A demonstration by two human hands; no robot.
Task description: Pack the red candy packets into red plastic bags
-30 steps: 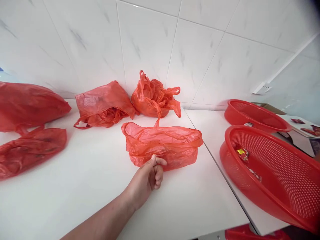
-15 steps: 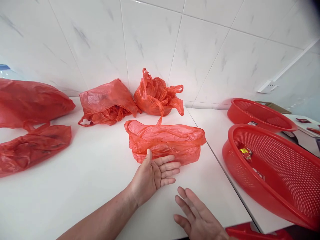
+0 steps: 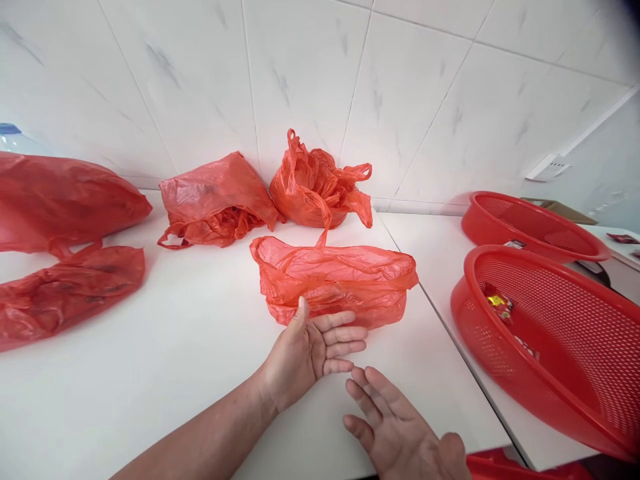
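Observation:
My left hand lies open on the white table, palm turned inward, its thumb touching the near edge of a flat red plastic bag. My right hand is open too, fingers spread, just below and right of the left hand, holding nothing. Its fingertips come close to the left hand's little finger.
Other red plastic bags lie behind: one crumpled against the tiled wall, one beside it, two at the left. Two red perforated baskets sit on the right table; the nearer holds small wrapped items.
My left hand let go of the bag's edge and opened flat. My right hand came into view from below and moved up toward the left hand.

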